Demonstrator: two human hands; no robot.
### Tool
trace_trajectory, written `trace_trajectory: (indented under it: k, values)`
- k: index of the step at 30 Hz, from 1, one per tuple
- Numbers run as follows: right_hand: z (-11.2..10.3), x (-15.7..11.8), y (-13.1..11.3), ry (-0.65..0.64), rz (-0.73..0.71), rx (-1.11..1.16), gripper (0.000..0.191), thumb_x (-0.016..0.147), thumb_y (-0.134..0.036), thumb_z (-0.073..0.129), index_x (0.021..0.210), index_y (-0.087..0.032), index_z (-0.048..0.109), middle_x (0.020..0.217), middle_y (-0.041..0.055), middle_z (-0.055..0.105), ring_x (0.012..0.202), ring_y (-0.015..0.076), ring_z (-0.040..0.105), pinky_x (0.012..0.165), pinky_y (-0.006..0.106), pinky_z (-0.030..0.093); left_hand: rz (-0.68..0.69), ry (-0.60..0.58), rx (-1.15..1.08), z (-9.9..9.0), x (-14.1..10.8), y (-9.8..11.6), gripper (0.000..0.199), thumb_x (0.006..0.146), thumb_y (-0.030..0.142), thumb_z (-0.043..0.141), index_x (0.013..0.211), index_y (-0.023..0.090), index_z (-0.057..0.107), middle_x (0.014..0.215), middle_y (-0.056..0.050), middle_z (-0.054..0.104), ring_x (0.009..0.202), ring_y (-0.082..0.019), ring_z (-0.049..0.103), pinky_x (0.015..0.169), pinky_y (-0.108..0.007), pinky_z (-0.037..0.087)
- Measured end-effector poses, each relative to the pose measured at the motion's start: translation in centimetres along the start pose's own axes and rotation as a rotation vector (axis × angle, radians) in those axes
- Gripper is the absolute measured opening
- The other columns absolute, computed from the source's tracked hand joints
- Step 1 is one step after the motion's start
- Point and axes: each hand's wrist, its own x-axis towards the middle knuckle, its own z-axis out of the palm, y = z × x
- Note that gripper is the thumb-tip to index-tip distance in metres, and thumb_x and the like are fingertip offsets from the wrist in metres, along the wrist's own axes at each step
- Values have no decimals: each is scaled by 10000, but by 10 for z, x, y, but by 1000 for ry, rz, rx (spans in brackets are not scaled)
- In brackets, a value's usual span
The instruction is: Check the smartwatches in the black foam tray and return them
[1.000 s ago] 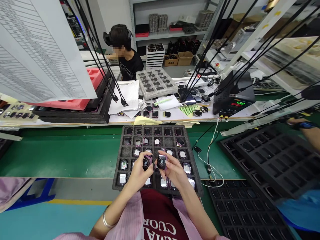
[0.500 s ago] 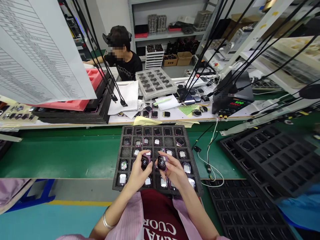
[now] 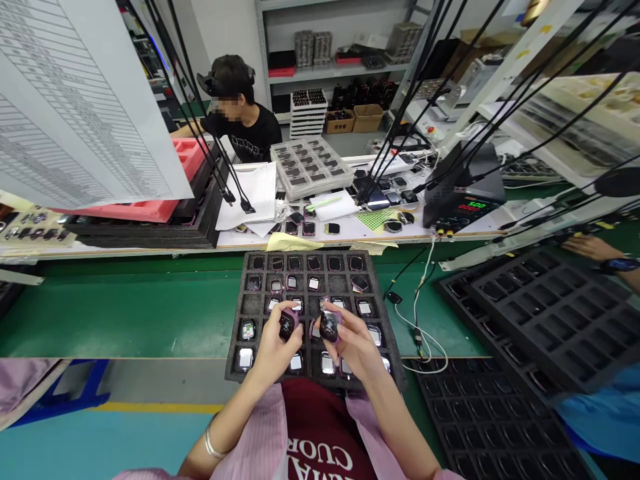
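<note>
My left hand (image 3: 274, 340) is closed around a smartwatch (image 3: 287, 325) with a dark lit screen and a purplish case. In my right hand (image 3: 354, 340) is a second smartwatch (image 3: 329, 325), gripped by its edges between thumb and fingers, its screen also lit. Both are held apart from each other, above a black foam tray (image 3: 250, 305). Square watch faces fill most of the tray's pockets, some dark and some pale; a few pockets stand bare. My hands and forearms hide part of the lower rows.
Black foam trays (image 3: 545, 313) are stacked at the right, where another person's hand (image 3: 593, 247) rests by them. A power supply (image 3: 465, 190) with trailing white cables stands on the shelf. Black cables hang overhead. Across the bench a co-worker (image 3: 245, 127) sits beside foam stacks.
My right hand has tilted and shifted its smartwatch slightly right. The left hand's smartwatch has moved slightly left. Another person's hand has appeared at the right, and the co-worker's head has lowered.
</note>
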Motion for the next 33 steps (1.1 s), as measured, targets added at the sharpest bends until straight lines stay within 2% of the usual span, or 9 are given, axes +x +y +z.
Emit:
trace_trajectory:
  k: [5, 9, 14, 17, 20, 23, 26, 30, 33]
  values:
    - [8, -16, -13, -90, -59, 0, 335, 815, -363, 675, 1145, -303, 667, 901, 55, 692, 380, 85, 532, 312, 195, 366, 42, 33, 18, -8, -15, 15, 311, 792, 148, 551, 1096, 214, 537, 794, 28, 551, 698, -124, 529, 691, -228, 428]
    - [10, -19, -17, -81, -59, -17, 351, 805, -385, 684, 1144, -293, 663, 893, 60, 687, 375, 92, 536, 309, 202, 371, 56, -15, 30, -11, -18, 22, 346, 801, 150, 553, 1137, 224, 514, 831, 21, 565, 730, -125, 544, 709, -228, 438]
    - [7, -8, -12, -44, 7, -38, 373, 833, -350, 663, 1191, -248, 637, 908, 85, 704, 413, 104, 561, 351, 219, 415, -25, -32, 29, -6, -9, 13, 316, 808, 178, 562, 1120, 216, 525, 819, 16, 568, 696, -127, 539, 668, -233, 443]
    - [4, -3, -9, -31, 73, -54, 411, 866, -337, 623, 1260, -228, 580, 941, 101, 703, 461, 113, 592, 388, 226, 457, -107, -64, -60, -4, -4, 5, 416, 806, 241, 603, 1205, 224, 486, 918, -11, 574, 684, -123, 545, 614, -232, 458]
    - [2, -2, -5, -42, 114, -82, 385, 876, -318, 605, 1248, -227, 570, 1054, 116, 679, 569, 146, 646, 433, 243, 503, -169, -121, -197, -5, 0, 0, 492, 800, 255, 609, 1254, 229, 421, 985, -28, 540, 675, -117, 558, 562, -231, 482]
    - [0, -3, -3, -24, 98, -130, 375, 856, -287, 621, 1224, -232, 576, 1151, 117, 643, 621, 154, 662, 458, 252, 524, -171, -159, -335, -8, 3, -3, 447, 813, 237, 566, 1232, 218, 414, 1013, -45, 554, 760, -147, 607, 634, -267, 537]
    - [0, -4, -1, 21, 59, -177, 409, 847, -256, 620, 1250, -231, 552, 1108, 112, 663, 611, 157, 667, 450, 251, 520, -187, -191, -390, -11, 4, -1, 394, 817, 202, 524, 1202, 208, 444, 1024, -59, 603, 785, -155, 626, 697, -287, 551]
    - [2, -6, -1, 59, 17, -211, 507, 834, -236, 625, 1323, -229, 490, 1043, 111, 694, 626, 186, 693, 456, 264, 524, -213, -188, -371, -13, 4, 2, 376, 803, 172, 513, 1177, 197, 482, 972, -48, 627, 711, -138, 621, 688, -286, 554]
    - [3, -6, -2, 63, 1, -206, 516, 823, -226, 634, 1320, -225, 497, 1052, 115, 699, 644, 205, 706, 459, 272, 526, -216, -189, -370, -13, 4, 3, 371, 802, 175, 515, 1172, 194, 496, 961, -44, 614, 746, -155, 634, 677, -289, 560]
